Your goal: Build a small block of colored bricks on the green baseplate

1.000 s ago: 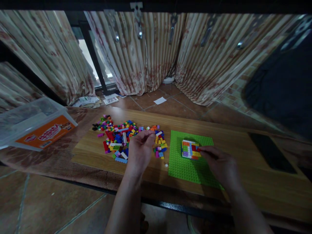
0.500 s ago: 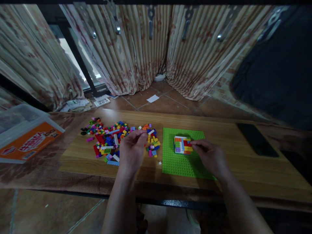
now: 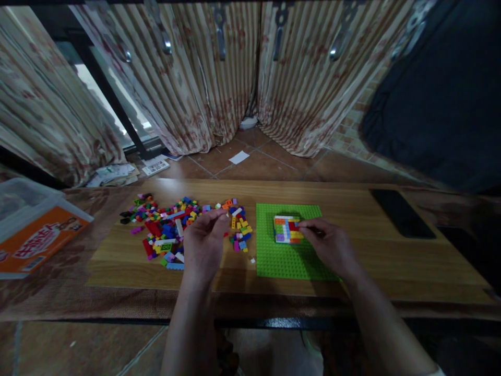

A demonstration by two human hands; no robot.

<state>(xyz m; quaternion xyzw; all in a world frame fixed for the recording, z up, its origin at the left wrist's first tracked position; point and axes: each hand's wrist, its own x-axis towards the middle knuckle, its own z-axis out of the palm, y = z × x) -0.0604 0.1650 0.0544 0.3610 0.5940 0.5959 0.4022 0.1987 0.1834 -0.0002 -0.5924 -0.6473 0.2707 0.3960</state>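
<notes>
A small block of multicoloured toy bricks point(image 3: 280, 230) is built up on the green studded baseplate point(image 3: 274, 263). Over its right edge, my right hand point(image 3: 332, 248) pinches at a red brick point(image 3: 293, 226) with thumb and forefinger. My left hand point(image 3: 203, 243) is raised in front of the loose brick pile point(image 3: 168, 224), fingertips pressed together. A tiny pale spot shows at those fingertips, too small to name. Between the hands, a smaller cluster of loose bricks point(image 3: 242, 230) lies left of the baseplate, and a tiny white piece point(image 3: 252, 260) sits near its edge.
An orange-labelled clear plastic box point(image 3: 43, 230) stands at the left on the cloth. A dark flat phone-like slab point(image 3: 403, 214) lies at the right of the wooden board point(image 3: 352, 196). Curtains point(image 3: 188, 94) hang behind, and paper point(image 3: 239, 157) lies on the tiled floor.
The whole view has shifted slightly, so things appear further left. Both hands keep nearly the same places, with the right fingers still at the brick block and the left still pinched.
</notes>
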